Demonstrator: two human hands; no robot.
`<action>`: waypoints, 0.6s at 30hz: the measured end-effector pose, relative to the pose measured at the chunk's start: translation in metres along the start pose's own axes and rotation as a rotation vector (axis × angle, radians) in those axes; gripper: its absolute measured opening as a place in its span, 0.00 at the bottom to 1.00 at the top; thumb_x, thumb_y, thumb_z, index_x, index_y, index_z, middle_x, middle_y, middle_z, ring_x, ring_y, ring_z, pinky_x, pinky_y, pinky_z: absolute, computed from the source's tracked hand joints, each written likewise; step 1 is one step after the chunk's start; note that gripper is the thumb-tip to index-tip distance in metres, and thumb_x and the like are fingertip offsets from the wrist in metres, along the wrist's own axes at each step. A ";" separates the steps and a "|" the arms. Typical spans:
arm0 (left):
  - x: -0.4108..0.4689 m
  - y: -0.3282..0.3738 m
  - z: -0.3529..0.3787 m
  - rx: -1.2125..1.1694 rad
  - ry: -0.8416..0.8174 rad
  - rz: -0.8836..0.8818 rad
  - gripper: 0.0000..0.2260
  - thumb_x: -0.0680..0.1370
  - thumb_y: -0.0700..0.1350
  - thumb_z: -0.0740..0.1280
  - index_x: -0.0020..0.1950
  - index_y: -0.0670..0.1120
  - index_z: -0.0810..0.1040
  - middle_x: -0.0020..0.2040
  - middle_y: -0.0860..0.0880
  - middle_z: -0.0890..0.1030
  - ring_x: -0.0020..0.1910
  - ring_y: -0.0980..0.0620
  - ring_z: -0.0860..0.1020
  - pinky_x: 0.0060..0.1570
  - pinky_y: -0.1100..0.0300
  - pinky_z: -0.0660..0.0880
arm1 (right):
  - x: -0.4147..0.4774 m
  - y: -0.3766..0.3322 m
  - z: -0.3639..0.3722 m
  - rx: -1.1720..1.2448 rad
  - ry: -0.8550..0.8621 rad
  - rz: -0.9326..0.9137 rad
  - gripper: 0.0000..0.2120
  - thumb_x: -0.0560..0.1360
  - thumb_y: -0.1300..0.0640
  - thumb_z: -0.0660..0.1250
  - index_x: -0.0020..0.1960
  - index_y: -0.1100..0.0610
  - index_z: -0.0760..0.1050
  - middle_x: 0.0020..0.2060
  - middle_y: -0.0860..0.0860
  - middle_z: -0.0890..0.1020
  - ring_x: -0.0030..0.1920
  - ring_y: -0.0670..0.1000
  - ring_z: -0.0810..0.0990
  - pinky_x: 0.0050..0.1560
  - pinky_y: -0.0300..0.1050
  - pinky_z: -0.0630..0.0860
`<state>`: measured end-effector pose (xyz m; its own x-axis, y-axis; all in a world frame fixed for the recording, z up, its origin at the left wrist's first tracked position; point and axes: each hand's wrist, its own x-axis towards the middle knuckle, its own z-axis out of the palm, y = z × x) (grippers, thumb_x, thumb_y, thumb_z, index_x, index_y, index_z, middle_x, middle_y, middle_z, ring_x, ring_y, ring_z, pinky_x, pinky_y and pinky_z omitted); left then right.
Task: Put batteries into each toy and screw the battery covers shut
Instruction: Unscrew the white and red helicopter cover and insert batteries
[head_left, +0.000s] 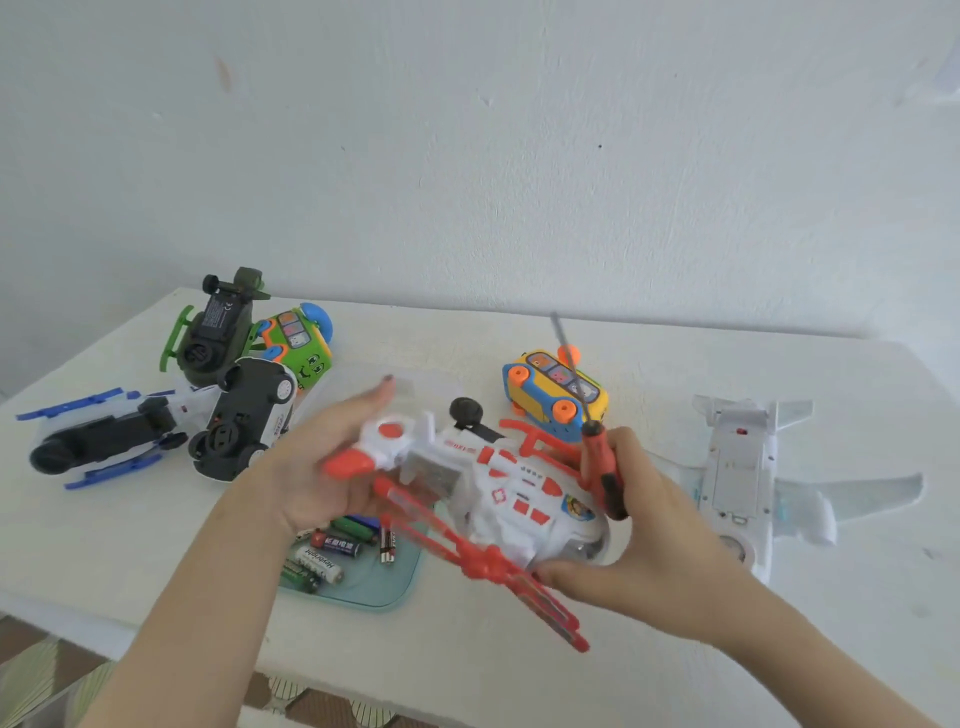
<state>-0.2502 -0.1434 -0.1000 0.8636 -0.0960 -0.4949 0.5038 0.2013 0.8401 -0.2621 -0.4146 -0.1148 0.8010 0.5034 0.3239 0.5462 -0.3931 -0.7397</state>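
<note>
A white and red toy helicopter is held above the table between both hands, its red rotor blades pointing toward me. My left hand supports the tail with its palm, and the one finger I can see is straight. My right hand grips a red and black screwdriver, shaft pointing up and away, while its thumb lies under the helicopter's nose. Several batteries lie in a teal tray below the helicopter.
At the back left, upside down or on their sides, lie a dark green helicopter, a green bus, a black and white car and a blue and white helicopter. A yellow bus and an upturned white airplane are on the right.
</note>
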 end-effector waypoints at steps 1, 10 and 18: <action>-0.004 0.001 0.002 -0.059 -0.059 -0.008 0.23 0.72 0.61 0.63 0.52 0.43 0.80 0.41 0.38 0.79 0.32 0.43 0.79 0.31 0.49 0.79 | -0.001 0.003 0.003 0.091 0.048 0.060 0.29 0.57 0.51 0.80 0.43 0.38 0.60 0.36 0.36 0.70 0.35 0.41 0.68 0.36 0.29 0.66; 0.017 -0.009 0.033 -0.054 0.003 -0.008 0.27 0.80 0.63 0.53 0.55 0.42 0.79 0.44 0.40 0.82 0.42 0.46 0.81 0.48 0.47 0.76 | -0.007 0.008 0.040 0.767 0.297 0.503 0.21 0.62 0.64 0.77 0.48 0.57 0.68 0.34 0.45 0.78 0.31 0.39 0.78 0.31 0.31 0.73; 0.030 -0.041 0.084 0.126 0.199 0.195 0.14 0.83 0.50 0.57 0.49 0.50 0.81 0.42 0.52 0.83 0.41 0.57 0.80 0.42 0.60 0.74 | -0.013 0.013 0.057 0.712 0.374 0.688 0.18 0.71 0.61 0.73 0.50 0.58 0.64 0.38 0.48 0.68 0.28 0.37 0.69 0.30 0.24 0.66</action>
<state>-0.2433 -0.2364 -0.1306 0.9299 0.1274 -0.3450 0.3380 0.0736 0.9383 -0.2794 -0.3823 -0.1619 0.9739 0.0275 -0.2253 -0.2269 0.0993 -0.9688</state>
